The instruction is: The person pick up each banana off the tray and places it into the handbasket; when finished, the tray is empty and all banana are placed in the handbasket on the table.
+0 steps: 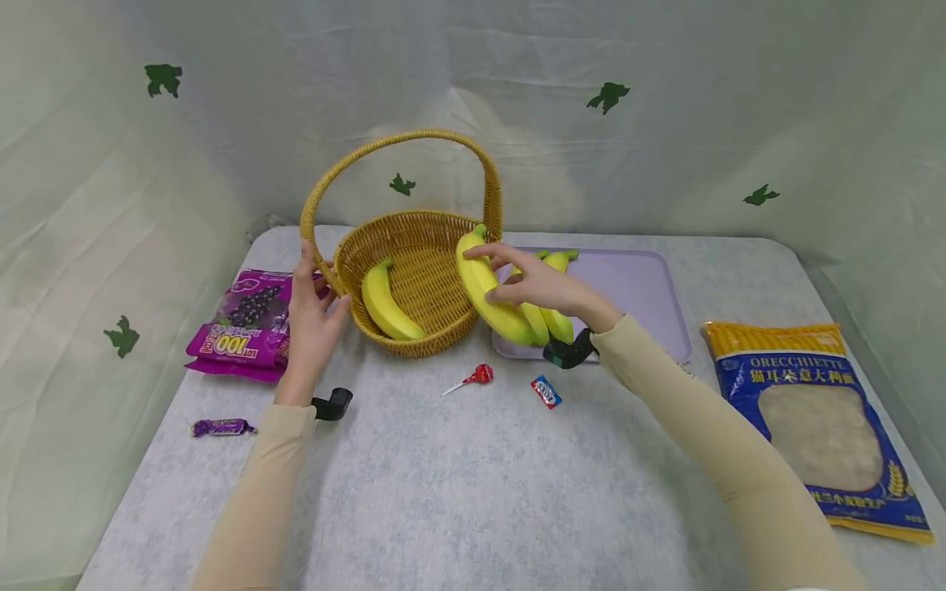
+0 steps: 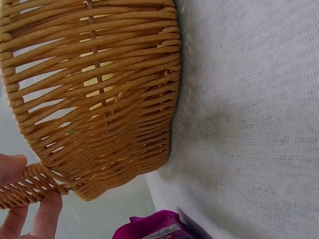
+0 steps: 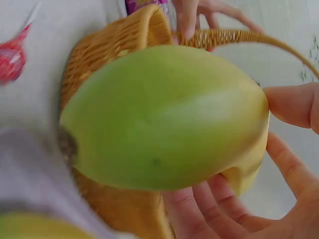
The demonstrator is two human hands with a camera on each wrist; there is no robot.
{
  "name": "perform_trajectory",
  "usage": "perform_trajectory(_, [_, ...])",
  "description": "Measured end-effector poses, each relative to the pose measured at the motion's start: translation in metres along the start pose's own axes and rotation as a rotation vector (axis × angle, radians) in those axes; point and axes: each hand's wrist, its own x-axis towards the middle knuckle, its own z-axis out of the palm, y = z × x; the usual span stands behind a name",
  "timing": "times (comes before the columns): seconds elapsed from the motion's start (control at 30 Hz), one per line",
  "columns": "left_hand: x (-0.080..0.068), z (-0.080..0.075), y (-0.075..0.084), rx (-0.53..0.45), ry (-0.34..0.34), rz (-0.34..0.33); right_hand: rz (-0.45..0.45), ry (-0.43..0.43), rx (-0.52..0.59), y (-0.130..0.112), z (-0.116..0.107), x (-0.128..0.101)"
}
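Note:
My left hand (image 1: 312, 324) grips the lower left end of the wicker basket's arched handle (image 1: 325, 182), thumb on one side and fingers on the other in the left wrist view. The basket (image 1: 417, 348) stands on the table with one banana (image 1: 389, 305) inside, leaning along its left wall. My right hand (image 1: 543, 283) holds a second banana (image 1: 484, 283) between thumb and fingers, over the basket's right rim. Its blunt tip (image 3: 70, 144) fills much of the right wrist view. More bananas (image 1: 559, 324) lie behind that hand on the purple tray (image 1: 636, 287).
A purple candy bag (image 1: 251, 320) lies left of the basket, with a purple wrapped candy (image 1: 222, 428) nearer. In front are a red lollipop (image 1: 482, 374) and a small blue-and-red wrapped candy (image 1: 547, 391). A blue-and-yellow orecchiette bag (image 1: 820, 427) lies at the right.

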Motion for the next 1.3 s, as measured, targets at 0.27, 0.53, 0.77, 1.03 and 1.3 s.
perform_trajectory(0.27, [0.0, 0.002, 0.001, 0.024, 0.008, -0.017, -0.082, 0.006, -0.064, -0.015, 0.026, 0.043])
perform_trajectory(0.53, [0.0, 0.004, -0.002, 0.009, 0.01, -0.028, -0.119, 0.048, -0.13, -0.009, 0.043, 0.085])
perform_trajectory(0.77, [0.001, 0.005, 0.0, 0.01, 0.005, -0.023, -0.041, 0.099, -0.147, 0.001, 0.055, 0.107])
perform_trajectory(1.03, [0.0, 0.004, 0.0, 0.041, 0.012, -0.048, 0.01, 0.068, -0.195, 0.008, 0.069, 0.116])
perform_trajectory(1.3, [0.001, 0.004, 0.002, 0.042, 0.018, -0.049, 0.066, 0.032, -0.226, 0.009, 0.081, 0.12])
